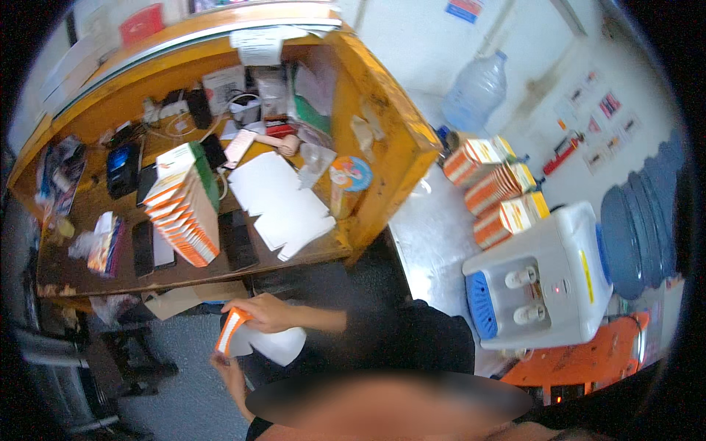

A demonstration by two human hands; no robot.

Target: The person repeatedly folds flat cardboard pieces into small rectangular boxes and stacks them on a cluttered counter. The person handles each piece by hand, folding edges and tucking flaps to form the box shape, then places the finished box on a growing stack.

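From where I stand, the yellow-edged wooden desk [393,140] dominates, with a white plastic water dispenser [548,283] to its right. The desktop bears an orange-and-white nested cardboard stack [184,217] beside flat white card sheets [283,202]. Before the desk, an orange-and-white folded card piece [229,334] is pinched by the right hand [266,314] above and left hand [229,367] below.

The carton [279,343] looks like matt card, the counter [428,239] glossy metal.

Scuffed yellow wooden desk [397,136]; white wall [412,48]; grey floor [180,397].
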